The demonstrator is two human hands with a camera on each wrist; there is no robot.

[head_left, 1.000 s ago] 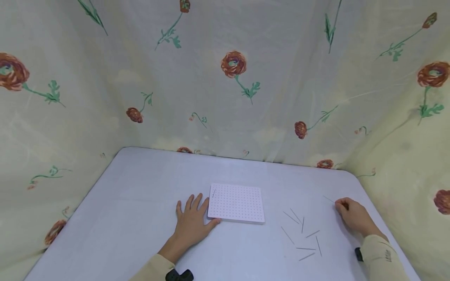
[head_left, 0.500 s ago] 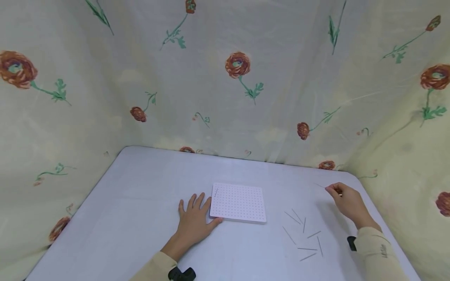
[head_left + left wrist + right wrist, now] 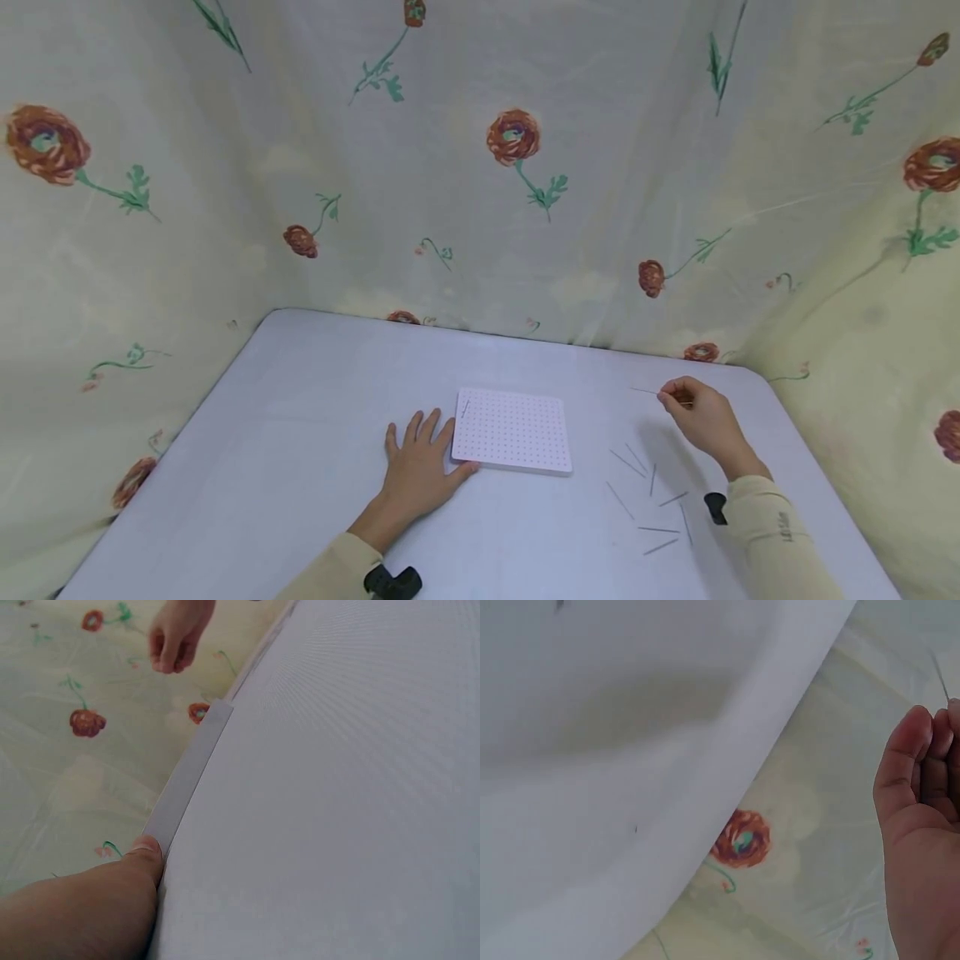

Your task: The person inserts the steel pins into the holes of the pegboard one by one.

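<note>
A white pegboard (image 3: 512,431) dotted with small holes lies flat near the middle of the white table (image 3: 300,433); one thin pin (image 3: 465,408) stands at its far left corner. My left hand (image 3: 420,468) lies flat on the table with straight fingers, its thumb against the board's left edge (image 3: 184,780). My right hand (image 3: 693,412) is raised above the table to the right of the board and pinches a thin metal pin (image 3: 647,391) that points left. The same pin (image 3: 939,673) juts up from the curled fingers in the right wrist view.
Several loose pins (image 3: 651,504) lie scattered on the table right of the board, below my right hand. A flower-printed cloth (image 3: 480,167) hangs as a wall behind and on both sides. A dark wrist strap (image 3: 393,581) shows at each sleeve.
My right hand has lifted off the table's right side with the pin and moved left and away, toward the board. The left hand has stayed put.
</note>
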